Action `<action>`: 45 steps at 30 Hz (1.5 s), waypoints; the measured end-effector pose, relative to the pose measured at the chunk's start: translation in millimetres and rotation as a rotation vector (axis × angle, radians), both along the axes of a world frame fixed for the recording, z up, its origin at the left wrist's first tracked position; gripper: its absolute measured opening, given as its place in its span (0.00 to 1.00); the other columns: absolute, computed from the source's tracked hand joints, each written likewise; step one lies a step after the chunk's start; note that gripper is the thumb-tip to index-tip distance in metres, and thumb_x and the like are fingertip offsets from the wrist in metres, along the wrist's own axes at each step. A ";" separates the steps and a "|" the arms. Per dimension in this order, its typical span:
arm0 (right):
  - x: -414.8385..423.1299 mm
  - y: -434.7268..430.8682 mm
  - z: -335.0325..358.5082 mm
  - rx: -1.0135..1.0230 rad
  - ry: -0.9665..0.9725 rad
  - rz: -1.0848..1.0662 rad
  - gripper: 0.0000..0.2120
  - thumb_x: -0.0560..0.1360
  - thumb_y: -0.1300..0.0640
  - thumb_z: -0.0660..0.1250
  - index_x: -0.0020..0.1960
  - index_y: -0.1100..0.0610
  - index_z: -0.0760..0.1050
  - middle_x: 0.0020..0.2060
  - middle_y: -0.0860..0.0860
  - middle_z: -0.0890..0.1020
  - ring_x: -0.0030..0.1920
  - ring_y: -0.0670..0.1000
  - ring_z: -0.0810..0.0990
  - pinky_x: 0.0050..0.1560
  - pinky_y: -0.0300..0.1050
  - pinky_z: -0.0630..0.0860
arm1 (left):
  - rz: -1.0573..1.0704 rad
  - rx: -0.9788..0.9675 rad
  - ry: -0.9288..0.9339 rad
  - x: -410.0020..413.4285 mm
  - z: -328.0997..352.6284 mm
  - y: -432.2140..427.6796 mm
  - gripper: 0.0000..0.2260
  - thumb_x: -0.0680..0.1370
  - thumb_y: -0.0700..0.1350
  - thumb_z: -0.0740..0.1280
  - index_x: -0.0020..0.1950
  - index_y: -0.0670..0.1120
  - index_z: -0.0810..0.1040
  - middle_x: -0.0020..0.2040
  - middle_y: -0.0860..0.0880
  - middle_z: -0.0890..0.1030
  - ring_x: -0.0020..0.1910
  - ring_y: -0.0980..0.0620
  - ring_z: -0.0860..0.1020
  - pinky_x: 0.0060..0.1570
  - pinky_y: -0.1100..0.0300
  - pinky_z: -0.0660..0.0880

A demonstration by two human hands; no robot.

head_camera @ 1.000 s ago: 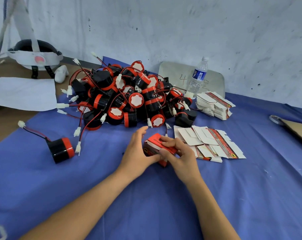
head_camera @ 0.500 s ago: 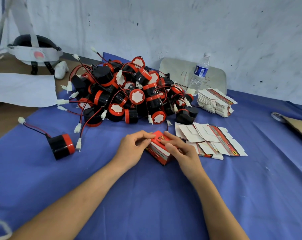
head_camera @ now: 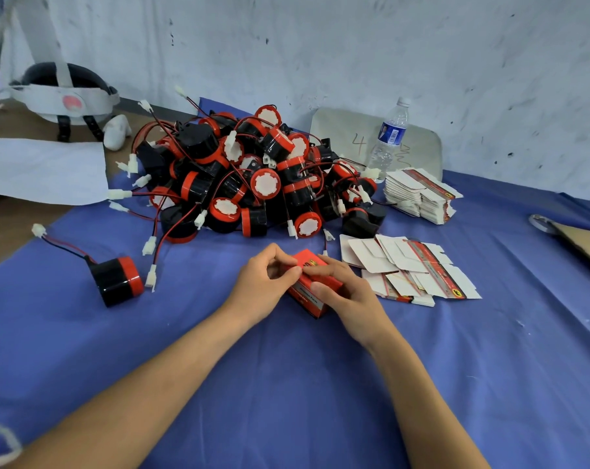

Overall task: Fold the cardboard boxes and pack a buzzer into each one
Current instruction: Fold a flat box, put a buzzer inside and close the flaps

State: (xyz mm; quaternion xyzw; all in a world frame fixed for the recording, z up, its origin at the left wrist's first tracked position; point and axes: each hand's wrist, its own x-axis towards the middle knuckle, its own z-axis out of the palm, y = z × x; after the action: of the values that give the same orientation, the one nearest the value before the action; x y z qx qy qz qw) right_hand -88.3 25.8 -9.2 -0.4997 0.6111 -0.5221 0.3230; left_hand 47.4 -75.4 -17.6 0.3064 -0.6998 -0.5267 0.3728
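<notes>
Over the last second the left hand (head_camera: 263, 286) has gone from standing flat against the end of the red cardboard box (head_camera: 317, 301) to curling in, and its thumb and forefinger now pinch the box's upper left edge. The right hand (head_camera: 352, 296) has slid a little along the top. It grips the box, with its fingers bent over the lid and its thumb on the near side face. The box looks folded up and closed, and it rests on the blue cloth (head_camera: 286, 384) at the middle of the table, between the two hands.

Just behind the hands, toward the table's far edge, lies a heap of red-and-black buzzers (head_camera: 246, 184) with tangled red and black wires and white plugs. A single buzzer (head_camera: 117, 280) sits apart toward the left edge. Loose flat box blanks (head_camera: 408, 265) are fanned out just to the right of the box. A neat stack of blanks (head_camera: 422, 196) stands farther back, beside a water bottle (head_camera: 390, 137). A white headset (head_camera: 63, 96) and a white sheet (head_camera: 43, 170) occupy the far left corner. A piece of brown cardboard (head_camera: 587, 242) lies at the right edge.
</notes>
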 end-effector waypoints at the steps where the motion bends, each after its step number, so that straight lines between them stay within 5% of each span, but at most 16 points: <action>1: 0.1 0.3 0.7 0.016 0.009 0.005 0.15 0.77 0.58 0.68 0.51 0.37 0.81 0.65 0.39 0.71 0.63 0.33 0.70 0.56 0.30 0.72 | -0.003 0.002 -0.009 -0.4 0.4 0.2 0.05 0.77 0.39 0.69 0.44 0.47 0.76 0.48 0.50 0.83 0.50 0.57 0.81 0.47 0.70 0.75; 9: 2.5 0.4 2.6 0.040 0.034 0.001 0.19 0.79 0.59 0.65 0.62 0.38 0.71 0.64 0.46 0.71 0.64 0.43 0.72 0.54 0.28 0.72 | 0.004 -0.056 -0.075 -3.6 -1.3 6.5 0.06 0.79 0.39 0.65 0.42 0.47 0.73 0.50 0.49 0.82 0.51 0.50 0.80 0.55 0.50 0.77; 14: 4.8 5.2 -0.9 0.043 0.269 0.002 0.29 0.70 0.56 0.76 0.66 0.40 0.71 0.71 0.35 0.54 0.63 0.22 0.57 0.52 0.20 0.66 | -0.024 -0.071 -0.039 1.2 -1.2 10.7 0.06 0.79 0.41 0.65 0.44 0.51 0.75 0.64 0.53 0.77 0.58 0.57 0.77 0.59 0.54 0.75; 16: 3.5 5.0 -0.5 -0.028 0.258 -0.065 0.26 0.70 0.58 0.76 0.63 0.42 0.73 0.68 0.39 0.65 0.61 0.27 0.66 0.53 0.25 0.69 | -0.058 -0.096 -0.048 2.9 0.0 11.7 0.06 0.78 0.43 0.67 0.51 0.53 0.76 0.64 0.51 0.77 0.56 0.55 0.77 0.57 0.54 0.76; 18: 2.0 6.5 1.7 -0.091 0.020 -0.111 0.15 0.72 0.57 0.74 0.57 0.45 0.79 0.57 0.47 0.80 0.55 0.41 0.79 0.49 0.32 0.75 | -0.109 -0.118 -0.056 5.2 1.1 13.8 0.14 0.75 0.51 0.70 0.59 0.60 0.74 0.60 0.52 0.76 0.57 0.55 0.76 0.57 0.59 0.75; 20: 2.3 8.4 4.0 -0.108 -0.181 -0.126 0.05 0.74 0.51 0.69 0.49 0.47 0.81 0.47 0.48 0.84 0.48 0.45 0.83 0.42 0.35 0.76 | -0.171 -0.141 -0.065 6.6 1.8 16.5 0.24 0.69 0.56 0.74 0.62 0.64 0.71 0.59 0.54 0.74 0.58 0.59 0.74 0.56 0.65 0.74; 22: 6.6 7.0 5.2 -0.117 -0.226 -0.152 0.09 0.72 0.43 0.66 0.45 0.46 0.80 0.42 0.46 0.85 0.44 0.42 0.82 0.40 0.36 0.76 | -0.202 -0.136 -0.039 5.8 2.1 17.6 0.26 0.66 0.58 0.77 0.59 0.61 0.70 0.56 0.57 0.77 0.55 0.60 0.77 0.50 0.67 0.76; 29: 27.8 0.1 1.6 -0.404 0.227 -0.524 0.11 0.72 0.39 0.60 0.39 0.46 0.71 0.34 0.37 0.79 0.37 0.37 0.77 0.35 0.26 0.68 | -0.231 -0.207 -0.043 4.8 2.2 20.4 0.20 0.64 0.60 0.75 0.52 0.58 0.75 0.48 0.60 0.81 0.47 0.60 0.80 0.44 0.68 0.76; 36: 18.9 -3.5 4.9 -0.256 0.289 -0.523 0.16 0.74 0.40 0.60 0.32 0.47 0.67 0.27 0.37 0.76 0.30 0.39 0.73 0.31 0.29 0.66 | -0.244 -0.160 -0.086 -1.2 -0.2 19.5 0.21 0.62 0.65 0.75 0.48 0.57 0.75 0.45 0.63 0.81 0.43 0.62 0.79 0.40 0.71 0.73; 38: 14.7 -2.5 2.9 -0.215 0.156 -0.538 0.18 0.75 0.40 0.60 0.32 0.49 0.69 0.25 0.40 0.75 0.28 0.40 0.72 0.31 0.31 0.66 | -0.262 -0.149 -0.095 -2.4 -1.4 19.0 0.22 0.63 0.67 0.74 0.50 0.59 0.74 0.45 0.61 0.81 0.43 0.61 0.79 0.41 0.71 0.73; 41: -0.4 0.5 8.5 -0.105 -0.307 -0.651 0.23 0.79 0.39 0.58 0.36 0.54 0.77 0.29 0.45 0.80 0.29 0.44 0.78 0.32 0.38 0.72 | -0.272 -0.057 -0.004 -1.6 -2.1 17.1 0.20 0.68 0.61 0.69 0.58 0.61 0.72 0.45 0.53 0.80 0.41 0.54 0.80 0.46 0.61 0.77; 45: -31.2 19.7 31.1 -0.283 -1.045 -0.701 0.24 0.77 0.36 0.57 0.57 0.53 0.77 0.48 0.53 0.85 0.44 0.53 0.84 0.44 0.54 0.82 | -0.228 0.079 0.107 0.8 -0.1 12.5 0.13 0.78 0.57 0.64 0.59 0.53 0.73 0.44 0.49 0.82 0.38 0.50 0.81 0.44 0.56 0.78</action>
State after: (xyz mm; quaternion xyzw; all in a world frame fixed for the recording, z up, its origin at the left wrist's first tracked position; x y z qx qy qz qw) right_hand -119.4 45.5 22.0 0.0117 0.4256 -0.8466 0.3194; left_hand 48.2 -62.9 -17.7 0.2109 -0.6879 -0.6085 0.3347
